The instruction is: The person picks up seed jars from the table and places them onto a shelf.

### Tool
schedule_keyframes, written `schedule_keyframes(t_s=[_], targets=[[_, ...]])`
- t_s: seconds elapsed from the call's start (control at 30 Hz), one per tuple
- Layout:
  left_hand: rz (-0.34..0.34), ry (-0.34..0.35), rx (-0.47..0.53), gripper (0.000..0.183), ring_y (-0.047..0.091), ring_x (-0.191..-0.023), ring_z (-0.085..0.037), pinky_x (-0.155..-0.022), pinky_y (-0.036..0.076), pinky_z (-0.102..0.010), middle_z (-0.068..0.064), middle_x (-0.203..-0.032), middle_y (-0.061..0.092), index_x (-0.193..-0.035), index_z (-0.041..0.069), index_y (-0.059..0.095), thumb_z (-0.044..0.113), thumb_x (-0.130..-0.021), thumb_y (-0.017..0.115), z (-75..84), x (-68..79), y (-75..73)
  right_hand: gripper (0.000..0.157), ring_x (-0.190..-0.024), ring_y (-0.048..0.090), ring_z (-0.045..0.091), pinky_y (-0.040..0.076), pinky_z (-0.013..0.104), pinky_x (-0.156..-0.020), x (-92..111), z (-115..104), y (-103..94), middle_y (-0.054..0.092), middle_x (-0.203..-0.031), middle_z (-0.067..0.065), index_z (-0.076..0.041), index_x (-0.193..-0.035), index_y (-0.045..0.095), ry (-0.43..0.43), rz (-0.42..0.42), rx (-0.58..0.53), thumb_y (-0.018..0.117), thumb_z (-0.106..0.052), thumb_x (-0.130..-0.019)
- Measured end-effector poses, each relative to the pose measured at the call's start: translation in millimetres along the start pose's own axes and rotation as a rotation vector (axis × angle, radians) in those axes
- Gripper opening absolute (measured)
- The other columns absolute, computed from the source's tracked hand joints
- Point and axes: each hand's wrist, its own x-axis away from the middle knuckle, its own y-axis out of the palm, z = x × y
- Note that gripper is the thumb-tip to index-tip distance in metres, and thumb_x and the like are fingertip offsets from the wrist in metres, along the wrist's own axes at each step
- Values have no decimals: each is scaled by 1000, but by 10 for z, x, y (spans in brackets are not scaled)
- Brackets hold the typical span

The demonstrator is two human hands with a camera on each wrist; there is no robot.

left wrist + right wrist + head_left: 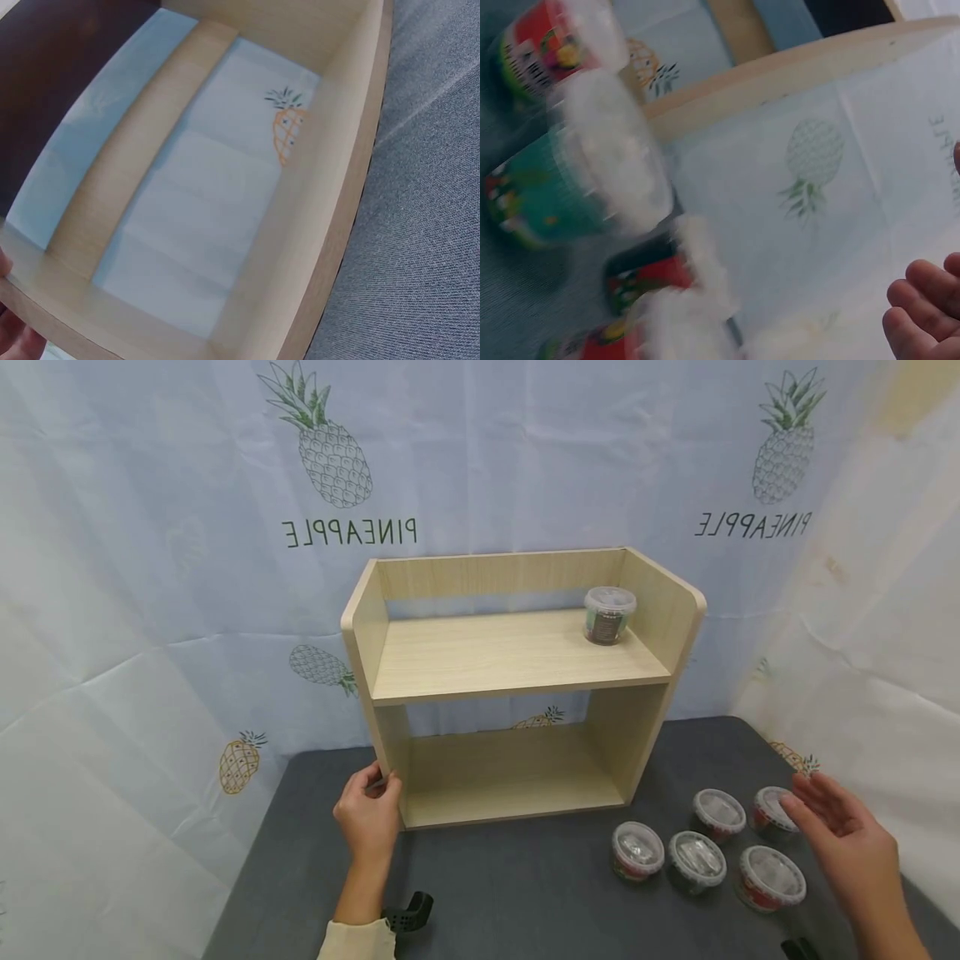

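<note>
My left hand [369,810] pinches the front edge of the left side panel of a two-tier wooden shelf [517,693], near its foot. The left wrist view shows the shelf's inside, with some of my fingertips at the lower left. My right hand [851,839] is raised at the right with nothing in it, its fingers loosely bent, beside several lidded plastic tubs [772,877]. A green-sided tub [577,180] and red-labelled ones look blurred in the right wrist view. One more tub [609,614] stands upright on the upper tier, at its right end.
Dark grey cloth covers the table [510,893]. A white curtain [525,452] printed with pineapples hangs behind the shelf and along both sides. Black wrist straps [411,912] show at the lower edge of the head view.
</note>
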Motion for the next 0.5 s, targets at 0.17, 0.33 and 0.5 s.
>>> schedule_keyframes(t_s=[0.17, 0.33, 0.5], targets=[[1, 0, 9, 15, 72, -68, -25, -61, 57, -15, -14, -87, 72, -91, -4, 74, -3, -77, 75, -7, -1, -6, 75, -87, 44, -32, 40, -3, -64, 125, 289, -7, 50, -119, -37, -12, -155, 32, 121, -55, 82, 67, -36, -93], [-4, 2, 0, 14, 73, -68, -26, -61, 56, -13, -14, -87, 72, -91, -4, 74, -2, -77, 75, -5, -1, -13, 86, -82, 38, -34, 40, 1, -60, 210, 506, -18, 46, -110, -42, -3, -155, 24, 237, -147, 132, 64, -45, -93], [-9, 8, 4, 15, 73, -69, -27, -62, 58, -16, -15, -87, 72, -92, -5, 74, -2, -77, 75, 20, 4, -20, 91, -90, 40, -31, 41, 5, -60, 239, 678, -13, 39, -100, -46, -5, -157, 19, 329, -261, 173, 60, -55, -92]])
